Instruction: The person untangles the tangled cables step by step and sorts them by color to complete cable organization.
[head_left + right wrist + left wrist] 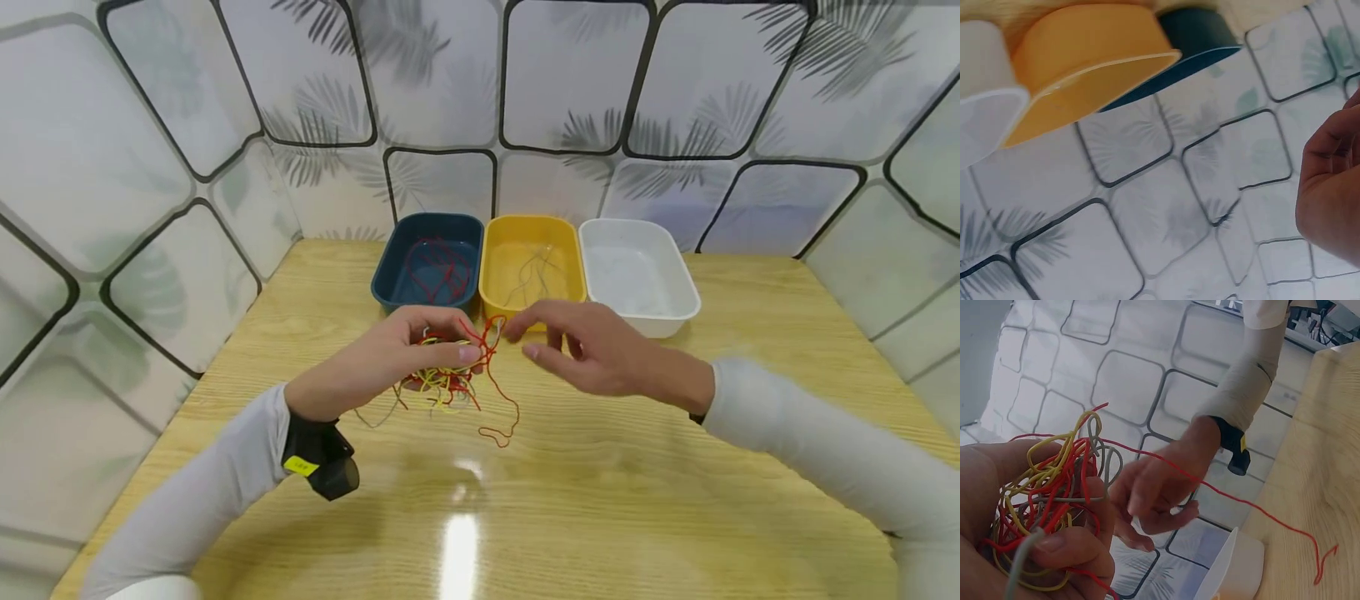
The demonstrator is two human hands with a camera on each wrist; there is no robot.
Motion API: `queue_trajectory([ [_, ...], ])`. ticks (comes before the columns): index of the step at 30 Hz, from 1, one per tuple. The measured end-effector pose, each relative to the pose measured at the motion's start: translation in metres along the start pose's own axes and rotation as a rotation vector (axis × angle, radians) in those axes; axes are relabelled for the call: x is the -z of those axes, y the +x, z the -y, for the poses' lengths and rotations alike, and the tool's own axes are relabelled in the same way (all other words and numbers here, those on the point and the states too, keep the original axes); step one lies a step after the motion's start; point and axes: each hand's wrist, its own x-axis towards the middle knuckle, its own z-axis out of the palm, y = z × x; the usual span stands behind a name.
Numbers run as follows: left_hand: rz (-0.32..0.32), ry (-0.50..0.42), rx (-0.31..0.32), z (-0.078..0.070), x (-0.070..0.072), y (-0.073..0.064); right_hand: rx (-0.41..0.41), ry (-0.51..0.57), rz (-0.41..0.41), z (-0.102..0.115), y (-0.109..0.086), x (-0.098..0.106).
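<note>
My left hand [390, 352] grips a tangle of red, yellow and grey cords [438, 379] between thumb and fingers, above the table. Loops and loose ends stick out; one long red strand trails down to the right. In the left wrist view, the tangle [1054, 481] fills the left palm, with the thumb [1069, 547] pressed on it. My right hand [588, 346] hovers just right of the tangle, fingers loosely bent, with nothing visible between them. It looks blurred in the left wrist view. Part of a hand [1332, 187] shows at the right wrist view's edge.
Behind the hands stand three bins side by side: a dark blue bin [382, 287] with red cord inside, a yellow bin [491, 287] with grey cords, and a white bin [663, 325]. All rest on a wooden table [600, 500] before a patterned curtain [442, 100].
</note>
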Motion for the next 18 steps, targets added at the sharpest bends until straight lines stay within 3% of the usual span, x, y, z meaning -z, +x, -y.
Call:
queue_trajectory([
  [4, 0.012, 0.021, -0.021, -0.008, -0.007, 0.005, 0.002, 0.064, 0.082, 0.031, -0.010, -0.005],
  [9, 0.005, 0.010, -0.010, -0.012, -0.010, 0.008, -0.070, 0.186, 0.120, 0.038, -0.021, -0.001],
  [14, -0.016, 0.021, 0.001, -0.010, -0.006, 0.003, -0.092, 0.368, 0.044, 0.027, -0.038, 0.020],
  [18, -0.012, 0.035, -0.006, -0.006, -0.001, -0.003, -0.121, 0.459, -0.076, 0.020, -0.050, 0.039],
])
